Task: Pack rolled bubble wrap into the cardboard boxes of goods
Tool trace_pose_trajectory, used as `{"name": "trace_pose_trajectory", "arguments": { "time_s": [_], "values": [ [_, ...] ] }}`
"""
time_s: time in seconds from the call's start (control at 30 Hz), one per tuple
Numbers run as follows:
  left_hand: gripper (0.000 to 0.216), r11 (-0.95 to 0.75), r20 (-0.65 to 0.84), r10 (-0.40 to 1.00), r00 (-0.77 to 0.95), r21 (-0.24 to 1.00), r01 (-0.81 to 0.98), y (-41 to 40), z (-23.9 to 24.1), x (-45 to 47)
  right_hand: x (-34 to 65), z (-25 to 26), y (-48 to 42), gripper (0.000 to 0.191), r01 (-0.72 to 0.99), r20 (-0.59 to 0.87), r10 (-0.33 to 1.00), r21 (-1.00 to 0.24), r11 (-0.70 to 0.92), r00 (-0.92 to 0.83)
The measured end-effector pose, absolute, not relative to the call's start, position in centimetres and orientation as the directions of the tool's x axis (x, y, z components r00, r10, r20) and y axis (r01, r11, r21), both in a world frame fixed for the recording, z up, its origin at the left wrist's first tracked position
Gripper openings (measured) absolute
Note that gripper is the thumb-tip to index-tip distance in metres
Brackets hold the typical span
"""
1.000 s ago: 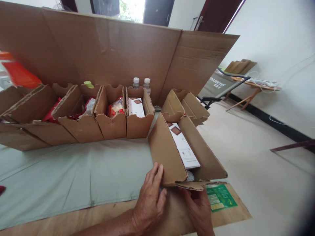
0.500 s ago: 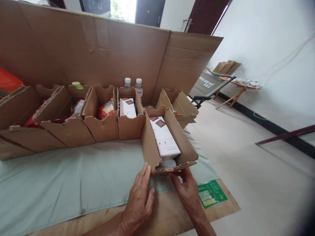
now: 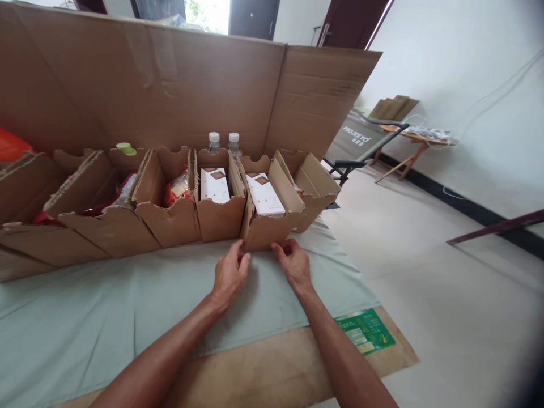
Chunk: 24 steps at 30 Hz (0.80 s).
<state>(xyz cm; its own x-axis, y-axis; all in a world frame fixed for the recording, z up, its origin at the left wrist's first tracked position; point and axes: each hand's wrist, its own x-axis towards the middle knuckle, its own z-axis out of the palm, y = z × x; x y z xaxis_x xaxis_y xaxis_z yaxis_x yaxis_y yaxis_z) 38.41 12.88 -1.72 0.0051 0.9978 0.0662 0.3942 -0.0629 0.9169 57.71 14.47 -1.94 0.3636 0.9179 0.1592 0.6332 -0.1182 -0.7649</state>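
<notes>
Both hands rest half-curled on the green cloth, gripping nothing: the left hand (image 3: 230, 273) has its fingertips at the near left corner of one narrow cardboard tray (image 3: 267, 231), and the right hand (image 3: 293, 263) touches its near right corner. The tray stands just beyond the hands, its long axis running straight away from them toward the tall cardboard wall (image 3: 170, 90). One white box (image 3: 264, 194) lies lengthwise inside; left of the hands, a second white box (image 3: 215, 185) lies in the neighbouring tray, with two bottles (image 3: 213, 141) behind.
</notes>
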Motion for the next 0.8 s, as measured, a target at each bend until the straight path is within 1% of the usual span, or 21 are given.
{"name": "trace_pose_trajectory", "arguments": {
  "time_s": [0.1, 0.17, 0.27, 0.33, 0.4, 0.47, 0.57, 0.63, 0.7, 0.8],
  "values": [
    [0.039, -0.008, 0.030, 0.998, -0.057, 0.936, 0.353, 15.2, -2.3, 39.4, 58.0, -3.0, 15.7, 0.038, 0.635, 0.161, 0.914, -0.763, -0.124, 0.372],
    [0.041, 0.006, 0.018, 0.997, -0.072, 0.950, 0.314, 16.1, -2.9, 40.2, 58.3, -3.6, 15.9, 0.037, 0.631, 0.170, 0.918, -0.769, -0.104, 0.358],
    [0.056, 0.008, 0.003, 0.999, -0.042, 0.967, 0.254, 16.2, -3.8, 41.2, 58.7, -4.2, 15.5, 0.040, 0.631, 0.192, 0.931, -0.774, -0.051, 0.312],
    [0.071, -0.008, 0.002, 1.000, 0.026, 0.975, 0.222, 15.8, -4.4, 41.6, 58.9, -4.3, 15.0, 0.044, 0.640, 0.206, 0.939, -0.768, -0.019, 0.276],
    [0.081, -0.044, 0.019, 0.993, 0.120, 0.977, 0.208, 15.4, -4.6, 41.5, 59.0, -4.2, 14.7, 0.048, 0.654, 0.222, 0.944, -0.757, 0.008, 0.245],
    [0.081, -0.096, 0.047, 0.974, 0.221, 0.972, 0.215, 14.7, -4.4, 41.0, 58.9, -4.0, 14.5, 0.048, 0.670, 0.243, 0.944, -0.741, 0.033, 0.223],
    [0.068, -0.202, 0.103, 0.926, 0.363, 0.947, 0.248, 12.4, -3.6, 39.3, 58.5, -3.5, 14.3, 0.045, 0.692, 0.281, 0.937, -0.720, 0.063, 0.208],
    [0.063, -0.278, 0.136, 0.882, 0.451, 0.924, 0.264, 9.6, -3.0, 37.9, 58.0, -2.8, 14.1, 0.046, 0.702, 0.305, 0.931, -0.708, 0.080, 0.201],
    [0.061, -0.385, 0.166, 0.818, 0.550, 0.869, 0.312, 6.2, -2.7, 36.6, 57.2, -1.7, 13.7, 0.048, 0.718, 0.324, 0.930, -0.688, 0.107, 0.172],
    [0.056, -0.562, 0.186, 0.733, 0.654, 0.707, 0.429, 1.5, -3.0, 35.0, 55.5, 0.6, 13.4, 0.045, 0.767, 0.348, 0.935, -0.618, 0.170, 0.073]
  ]
}}
